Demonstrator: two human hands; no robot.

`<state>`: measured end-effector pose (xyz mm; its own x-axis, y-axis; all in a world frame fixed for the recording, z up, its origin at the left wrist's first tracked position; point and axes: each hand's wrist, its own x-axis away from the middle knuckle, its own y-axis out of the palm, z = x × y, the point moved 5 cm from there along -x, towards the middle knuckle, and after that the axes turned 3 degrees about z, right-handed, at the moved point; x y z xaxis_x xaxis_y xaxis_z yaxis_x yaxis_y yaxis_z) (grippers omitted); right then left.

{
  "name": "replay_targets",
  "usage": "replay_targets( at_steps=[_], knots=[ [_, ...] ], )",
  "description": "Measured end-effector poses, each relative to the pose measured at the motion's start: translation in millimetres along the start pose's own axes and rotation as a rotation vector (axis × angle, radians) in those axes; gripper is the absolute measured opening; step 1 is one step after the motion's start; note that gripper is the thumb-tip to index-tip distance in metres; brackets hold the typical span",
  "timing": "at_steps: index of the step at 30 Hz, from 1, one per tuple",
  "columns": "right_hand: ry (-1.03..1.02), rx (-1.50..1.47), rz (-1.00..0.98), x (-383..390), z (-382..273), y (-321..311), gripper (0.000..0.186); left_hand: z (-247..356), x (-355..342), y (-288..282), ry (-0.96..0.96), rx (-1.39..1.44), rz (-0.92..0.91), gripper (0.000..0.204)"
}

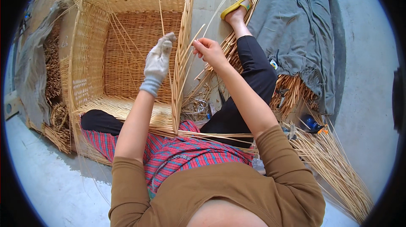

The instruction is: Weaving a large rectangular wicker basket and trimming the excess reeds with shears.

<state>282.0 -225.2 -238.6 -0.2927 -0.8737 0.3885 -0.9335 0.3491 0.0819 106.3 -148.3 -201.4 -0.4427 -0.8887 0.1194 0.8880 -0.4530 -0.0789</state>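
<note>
A large rectangular wicker basket (144, 49) lies with its open side toward me, its woven base facing up inside the walls. My left hand (158, 60), in a whitish knitted glove, is over the basket's inside near the right wall. Its fingers are closed where a long thin wicker strand (160, 5) runs down to them; the grip itself is partly hidden. Just outside the basket's right rim (179, 60), my bare right hand (208, 51) pinches another pale wicker strand (199, 33) between thumb and fingers. Several loose strands cross the basket's interior.
Bundles of wicker rods lie at the left under grey cloth (36, 66), and at the right under a larger grey cloth (292, 28). A loose sheaf of rods (332, 163) spreads at lower right, beside a dark blue object (311, 123). Scraps litter the floor beside my leg.
</note>
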Motion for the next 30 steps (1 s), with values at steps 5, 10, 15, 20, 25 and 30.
replay_targets(
  at_steps=[5, 10, 15, 20, 25, 30],
  knots=[
    [0.081, 0.314, 0.105, -6.4, -7.6, 1.2, 0.03, -23.8, -2.9, 7.5, 0.072, 0.055, -0.333, 0.073],
    [-0.371, 0.573, 0.253, -6.4, -63.3, 48.7, 0.023, -25.9, -3.4, 27.8, -0.033, 0.166, -0.209, 0.081],
    [-0.166, 0.701, 0.184, 62.4, -38.6, 57.2, 0.049, -34.5, -3.2, 11.3, -0.097, 0.214, -0.18, 0.076],
    [-0.317, 1.052, 0.241, 85.6, 3.9, 94.1, 0.049, -32.9, -10.6, 18.4, -0.119, 0.188, -0.208, 0.074],
    [-0.462, 0.932, 0.103, 70.6, 7.5, 90.2, 0.05, -22.3, -18.5, 18.2, -0.01, 0.137, -0.14, 0.065],
    [-0.306, 0.93, -0.182, 43.6, -2.6, 41.8, 0.042, -42.0, 2.1, 12.1, 0.007, 0.013, 0.061, 0.05]
  ],
)
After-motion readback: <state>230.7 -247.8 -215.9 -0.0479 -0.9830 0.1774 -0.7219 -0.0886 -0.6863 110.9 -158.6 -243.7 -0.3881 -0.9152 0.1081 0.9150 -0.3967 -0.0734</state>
